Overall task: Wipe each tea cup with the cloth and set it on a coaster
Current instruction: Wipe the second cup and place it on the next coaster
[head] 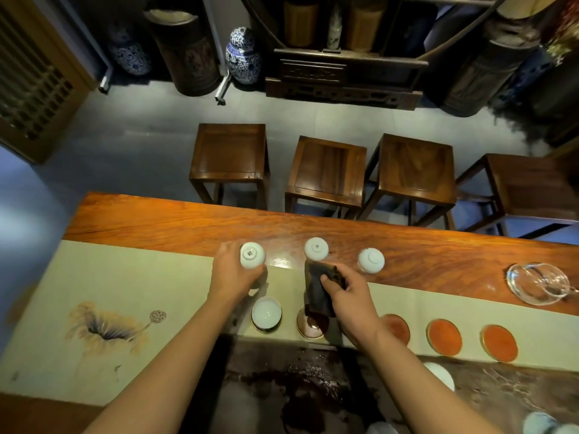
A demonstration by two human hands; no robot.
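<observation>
Now the left hand [233, 270] holds an upturned cup [252, 254]; the right hand [351, 296] pinches the cloth [319, 286]. Next, I judge, wiping, then the bare coaster [311, 324].

A tea room: long wooden table [282, 227], stools [230, 155], porcelain jars [242, 56].

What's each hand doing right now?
Left hand: grips an upside-down tea cup.
Right hand: holds the dark cloth.
</observation>
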